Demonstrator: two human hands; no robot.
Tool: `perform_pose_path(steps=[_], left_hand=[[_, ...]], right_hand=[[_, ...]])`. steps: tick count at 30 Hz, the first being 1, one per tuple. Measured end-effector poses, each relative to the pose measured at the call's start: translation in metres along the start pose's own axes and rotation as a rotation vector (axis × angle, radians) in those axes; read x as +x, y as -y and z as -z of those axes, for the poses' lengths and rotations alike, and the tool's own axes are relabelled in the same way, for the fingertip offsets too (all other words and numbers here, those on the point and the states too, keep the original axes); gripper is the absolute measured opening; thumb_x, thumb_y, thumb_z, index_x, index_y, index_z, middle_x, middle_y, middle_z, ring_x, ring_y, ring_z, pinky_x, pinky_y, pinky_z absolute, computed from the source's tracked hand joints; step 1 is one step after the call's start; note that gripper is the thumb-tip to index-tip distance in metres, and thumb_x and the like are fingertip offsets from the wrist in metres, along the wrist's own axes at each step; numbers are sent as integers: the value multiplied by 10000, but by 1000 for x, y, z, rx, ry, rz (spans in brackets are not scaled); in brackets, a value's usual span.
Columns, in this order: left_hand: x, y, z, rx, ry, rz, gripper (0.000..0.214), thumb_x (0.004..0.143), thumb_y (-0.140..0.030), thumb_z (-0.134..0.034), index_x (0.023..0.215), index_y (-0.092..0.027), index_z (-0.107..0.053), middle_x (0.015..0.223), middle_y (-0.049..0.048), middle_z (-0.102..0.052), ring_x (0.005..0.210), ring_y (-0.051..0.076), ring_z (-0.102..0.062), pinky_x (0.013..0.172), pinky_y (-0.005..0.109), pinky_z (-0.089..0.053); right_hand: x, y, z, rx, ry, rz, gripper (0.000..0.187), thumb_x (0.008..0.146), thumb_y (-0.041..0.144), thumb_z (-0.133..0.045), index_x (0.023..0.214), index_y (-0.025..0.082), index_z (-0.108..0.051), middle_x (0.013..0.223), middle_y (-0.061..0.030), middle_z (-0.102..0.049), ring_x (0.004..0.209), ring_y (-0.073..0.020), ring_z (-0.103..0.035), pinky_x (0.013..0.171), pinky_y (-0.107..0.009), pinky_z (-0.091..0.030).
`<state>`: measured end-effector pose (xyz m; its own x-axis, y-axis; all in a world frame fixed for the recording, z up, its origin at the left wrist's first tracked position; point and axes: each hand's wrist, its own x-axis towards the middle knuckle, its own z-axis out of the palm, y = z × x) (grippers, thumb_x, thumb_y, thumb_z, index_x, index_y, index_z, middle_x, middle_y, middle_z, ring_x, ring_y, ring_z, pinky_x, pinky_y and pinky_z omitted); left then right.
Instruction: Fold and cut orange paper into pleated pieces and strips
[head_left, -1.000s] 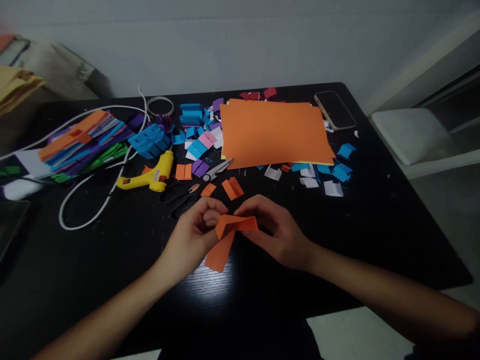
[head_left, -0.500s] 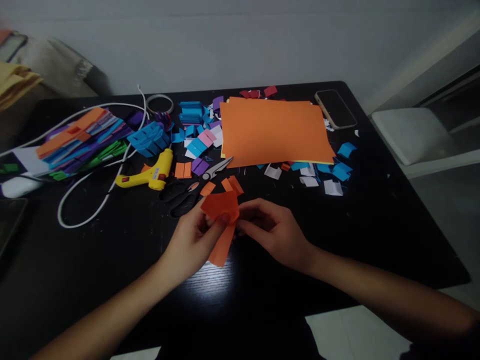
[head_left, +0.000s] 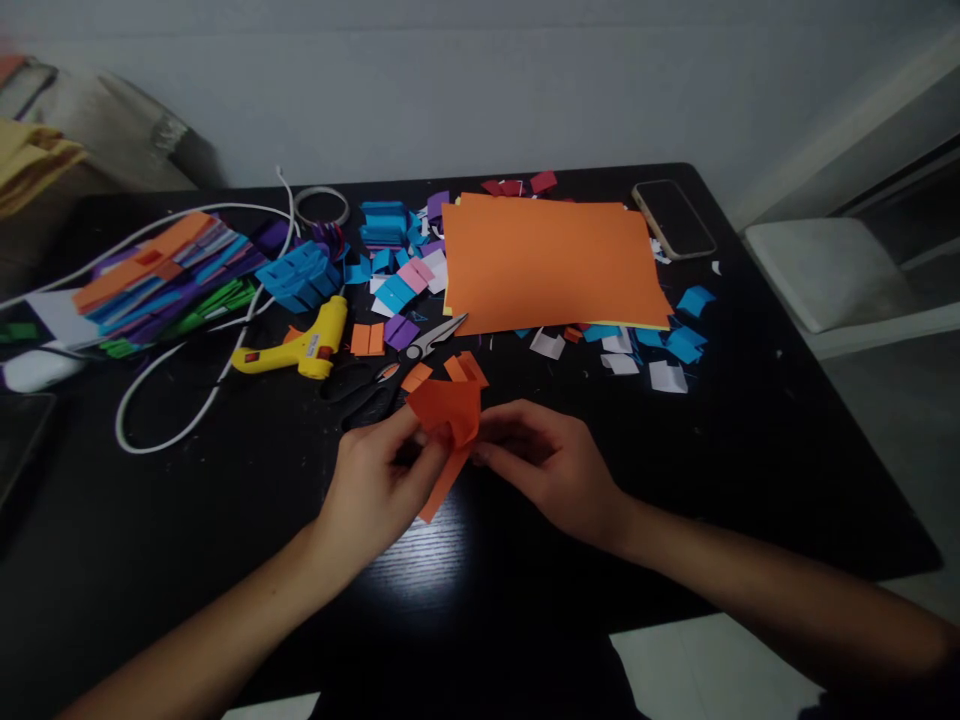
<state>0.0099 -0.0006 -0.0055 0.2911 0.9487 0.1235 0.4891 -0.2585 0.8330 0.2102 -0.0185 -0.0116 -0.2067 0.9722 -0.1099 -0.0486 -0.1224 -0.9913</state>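
Note:
Between my hands, above the near part of the black table, is a folded piece of orange paper [head_left: 450, 408]. My left hand [head_left: 382, 470] pinches it with the thumb on top, and a strip of it hangs down below the thumb. The fingers of my right hand [head_left: 551, 465] are closed on its right edge, the thumb just below the fold. Just beyond my left hand lie black-handled scissors [head_left: 416, 350], their blades pointing to the upper right. Small orange paper pieces [head_left: 466, 368] rest on the table right behind the held paper.
A stack of orange sheets [head_left: 555, 265] lies at the back, with cut paper scraps [head_left: 667, 376] around it. A yellow glue gun [head_left: 319, 345], a white cable [head_left: 120, 425] and bundled coloured strips [head_left: 161, 275] are on the left. A phone [head_left: 675, 218] sits at the back right corner.
The orange paper has turned slightly in my hands, and its hanging strip now shows narrower and shorter. My left thumb has shifted a little; both hands stay in nearly the same place.

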Motion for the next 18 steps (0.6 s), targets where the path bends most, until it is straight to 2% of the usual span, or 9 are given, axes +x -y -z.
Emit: perform_pose_path(steps=[3, 9, 12, 14, 18], left_hand=[[1, -2, 0, 17, -32, -1, 155, 930, -208, -596, 782, -181, -631, 542, -67, -540, 439, 67, -473, 432, 171, -349], [0, -1, 1, -85, 38, 64, 59, 941, -216, -616, 969, -188, -660, 656, -40, -647, 522, 94, -592, 479, 173, -439], [0, 1, 1, -271, 132, 121, 152, 953, -218, -615, 1094, -193, -664, 916, 30, -763, 714, 140, -716, 627, 216, -563], [1, 2, 2, -400, 170, 162, 187, 953, -227, -632, 1134, -196, -669, 1056, 65, -776, 859, 177, -759, 762, 269, -614], [4, 2, 1, -530, 170, 202, 150, 924, -224, -699, 1071, -194, -704, 1077, 70, -789, 943, 196, -776, 889, 312, -629]], right_hand=[[-1, 0, -1, -44, 1, 12, 162, 885, 246, -783, 1046, 231, -767, 1018, -41, -799, 937, -185, -771, 854, -344, -649], [0, -2, 1, -23, -13, 33, 188, 892, 212, -765, 1078, 226, -745, 1067, -46, -791, 968, -179, -767, 892, -338, -641], [3, -2, 4, 15, -40, 26, 194, 897, 192, -748, 1086, 229, -731, 1077, -40, -784, 999, -183, -762, 930, -351, -636], [5, -1, 7, 18, -56, 14, 183, 898, 191, -740, 1077, 228, -729, 1072, -39, -779, 1000, -188, -759, 924, -357, -639], [4, 1, 10, 3, -60, 24, 194, 896, 158, -709, 1078, 224, -716, 1062, -44, -767, 1000, -188, -751, 913, -348, -638]])
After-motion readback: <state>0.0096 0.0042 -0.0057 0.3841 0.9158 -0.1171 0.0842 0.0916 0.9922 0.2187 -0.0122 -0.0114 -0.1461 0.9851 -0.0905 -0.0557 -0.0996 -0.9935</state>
